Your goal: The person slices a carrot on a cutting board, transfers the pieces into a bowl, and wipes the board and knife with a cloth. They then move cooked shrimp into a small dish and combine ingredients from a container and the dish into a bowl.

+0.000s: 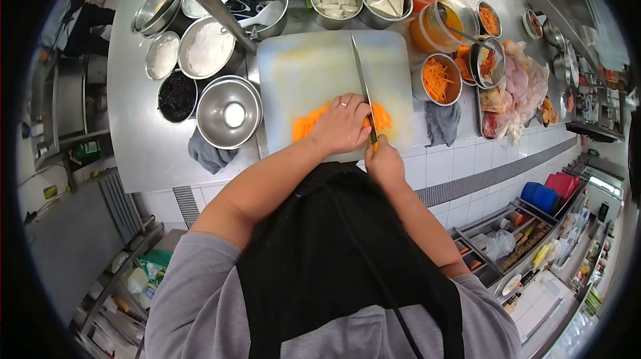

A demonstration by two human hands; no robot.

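My right hand is wrapped round the yellow handle of a long kitchen knife. Its blade points away from me across a worn, pale cutting board. My left hand, with a ring on one finger, presses down on sliced carrot with the fingers close beside the blade. Slices fan out to the left from under that hand. Cut carrot strips lie just right of the blade. My left palm and fingers hide the carrot beneath them.
Left of the board stand stacked steel bowls, a bowl of white powder and a bowl of dark shreds. On the right are a bowl of carrot strips, an orange-filled tub and bagged raw meat. Bowls of white pieces sit behind.
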